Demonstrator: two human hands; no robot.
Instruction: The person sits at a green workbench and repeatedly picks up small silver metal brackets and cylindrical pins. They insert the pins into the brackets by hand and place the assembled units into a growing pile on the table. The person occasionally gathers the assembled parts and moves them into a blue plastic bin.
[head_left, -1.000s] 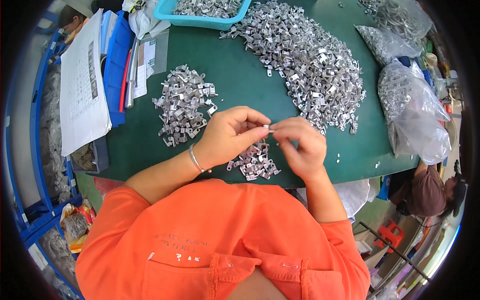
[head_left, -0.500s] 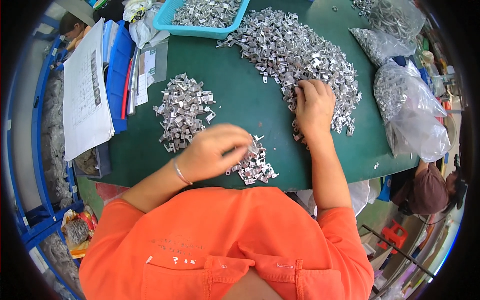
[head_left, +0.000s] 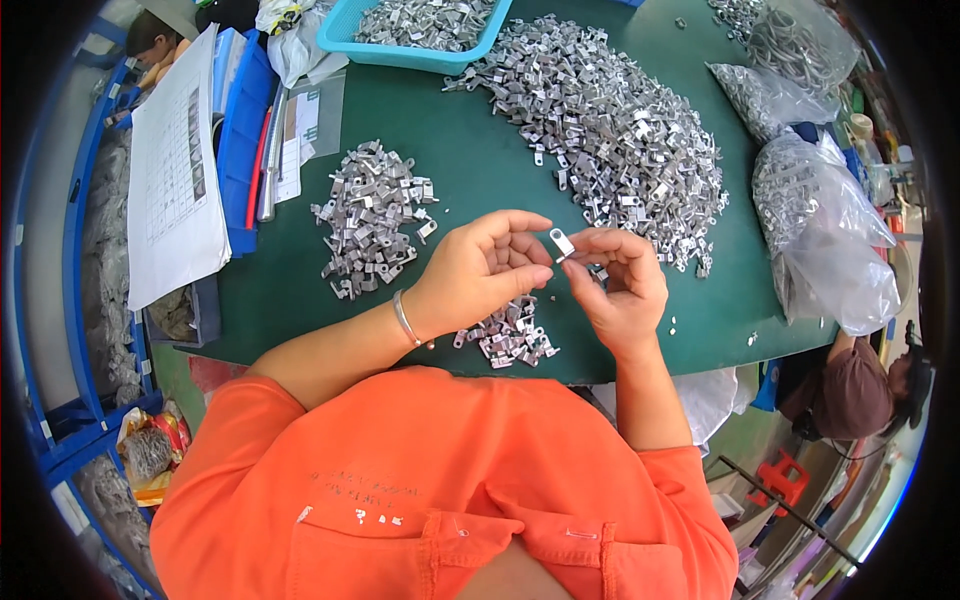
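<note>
R hand (head_left: pixel 622 290) pinching sm. metal bracket (head_left: pixel 562 243), near side over green table (head_left: pixel 480 165), L hand (head_left: pixel 485 265) half open just beside it, gridded sheet (head_left: pixel 165 215) at L, lettering (head_left: pixel 365 485) on orange shirt (head_left: pixel 400 425), both illegible

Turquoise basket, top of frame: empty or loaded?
Loaded: small metal brackets lie heaped inside the turquoise basket. Cannot tell how full overall; the picture's top edge cuts it off.

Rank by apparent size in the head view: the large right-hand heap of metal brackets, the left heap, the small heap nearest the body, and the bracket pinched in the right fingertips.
1. Right-hand heap
2. Left heap
3. Nearest heap
4. Pinched bracket
</note>
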